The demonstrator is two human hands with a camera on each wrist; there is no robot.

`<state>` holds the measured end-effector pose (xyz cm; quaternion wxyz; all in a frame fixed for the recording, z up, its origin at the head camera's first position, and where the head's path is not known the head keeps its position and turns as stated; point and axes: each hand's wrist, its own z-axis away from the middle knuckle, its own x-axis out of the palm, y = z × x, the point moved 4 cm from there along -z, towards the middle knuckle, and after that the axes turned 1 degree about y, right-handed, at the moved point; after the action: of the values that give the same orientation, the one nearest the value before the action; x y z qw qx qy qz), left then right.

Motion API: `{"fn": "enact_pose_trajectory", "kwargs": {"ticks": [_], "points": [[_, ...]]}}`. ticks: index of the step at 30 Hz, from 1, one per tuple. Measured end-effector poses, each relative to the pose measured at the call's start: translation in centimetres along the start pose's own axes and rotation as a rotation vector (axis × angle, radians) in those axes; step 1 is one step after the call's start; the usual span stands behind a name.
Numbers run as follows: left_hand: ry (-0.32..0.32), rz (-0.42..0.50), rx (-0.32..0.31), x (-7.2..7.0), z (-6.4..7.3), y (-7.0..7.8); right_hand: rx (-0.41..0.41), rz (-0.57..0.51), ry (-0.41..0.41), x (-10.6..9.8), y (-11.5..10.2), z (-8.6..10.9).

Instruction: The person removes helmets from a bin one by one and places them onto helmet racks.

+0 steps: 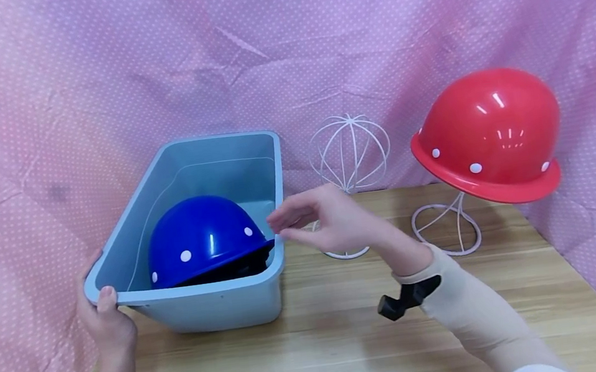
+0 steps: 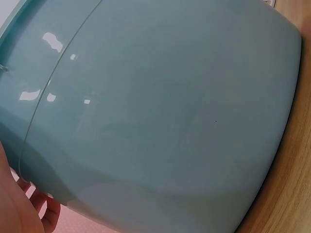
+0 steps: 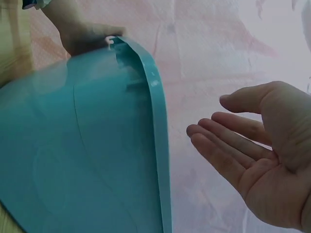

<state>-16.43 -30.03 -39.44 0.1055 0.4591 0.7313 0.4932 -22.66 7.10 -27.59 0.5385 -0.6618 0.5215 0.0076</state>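
Observation:
A blue hard hat [image 1: 200,240] with white rivets lies inside the light blue plastic bin [image 1: 176,292], its brim close to the bin's right rim. My left hand [image 1: 105,318] grips the bin's near left corner, thumb over the rim and fingers beneath it on the outside. In the left wrist view, those fingertips [image 2: 46,208] show past the edge of the bin wall. My right hand [image 1: 325,217] is at the right rim with its fingers extended. From the right wrist view, its palm [image 3: 272,189] faces the bin, holding nothing.
A bare white wire head-shaped stand [image 1: 353,153] is on the wooden table [image 1: 325,346] behind my right hand. Farther right, a red hard hat [image 1: 494,129] sits tilted on a similar stand [image 1: 458,227]. Pink dotted cloth [image 1: 278,37] hangs around the table's back and sides.

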Motion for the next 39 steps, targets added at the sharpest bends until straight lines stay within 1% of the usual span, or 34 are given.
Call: {"fn": "enact_pose_trajectory", "kwargs": {"ticks": [1,3,5,8,10,11,13,15,17,20,22,24,27,28,30,31,33,36,39], "points": [[-0.002,0.007,0.001,0.0,-0.1,0.0,-0.015,0.031,-0.032,0.6,-0.3,-0.6],[-0.005,0.007,-0.002,-0.1,-0.2,-0.2,-0.035,0.095,-0.123,1.8,-0.7,-1.8],[-0.003,0.003,-0.023,-0.3,-0.3,-0.4,-0.045,0.159,-0.215,2.9,-1.0,-2.8],[-0.004,-0.001,-0.047,-0.3,-0.3,-0.8,-0.047,0.282,-0.306,4.1,-1.4,-3.9],[0.004,0.015,-0.051,-0.3,-0.2,-0.9,-0.04,0.373,-0.33,4.7,-1.7,-4.5],[0.007,0.005,-0.054,-0.3,-0.2,-1.0,-0.037,0.427,-0.338,5.1,-1.8,-4.8],[0.03,0.022,-0.046,-0.3,-0.1,-1.0,-0.035,0.547,-0.362,5.8,-1.9,-5.4],[0.054,0.022,-0.052,-0.4,-0.2,-1.0,-0.029,0.662,-0.386,6.5,-2.0,-5.9],[0.05,-0.003,-0.057,-0.4,-0.2,-0.9,-0.011,0.75,-0.385,7.0,-2.0,-6.4],[0.038,0.012,-0.045,-0.3,-0.2,-0.7,0.03,0.814,-0.347,7.3,-2.1,-6.8],[0.018,0.015,-0.037,-0.2,-0.1,-0.6,0.058,0.815,-0.3,7.2,-2.0,-6.9],[0.02,0.046,-0.03,-0.1,0.0,-0.5,0.058,0.797,-0.242,6.9,-1.8,-6.9],[0.031,0.047,-0.021,-0.1,0.0,-0.5,0.05,0.746,-0.116,6.3,-1.2,-7.2],[0.035,0.049,-0.018,-0.1,0.0,-0.5,0.059,0.72,-0.07,6.1,-0.9,-7.4],[0.04,0.036,-0.013,-0.2,0.0,-0.5,0.098,0.679,0.018,5.7,-0.2,-7.9],[0.036,0.013,-0.015,-0.3,0.0,-0.5,0.127,0.657,0.056,5.5,0.1,-8.2],[0.021,0.001,-0.019,-0.3,0.0,-0.5,0.184,0.633,0.117,5.1,0.8,-8.7],[0.013,-0.012,-0.029,-0.2,0.0,-0.6,0.217,0.632,0.164,4.4,1.5,-9.3],[0.019,0.008,-0.034,0.0,0.0,-0.7,0.23,0.601,0.169,3.8,2.1,-9.7]]}}
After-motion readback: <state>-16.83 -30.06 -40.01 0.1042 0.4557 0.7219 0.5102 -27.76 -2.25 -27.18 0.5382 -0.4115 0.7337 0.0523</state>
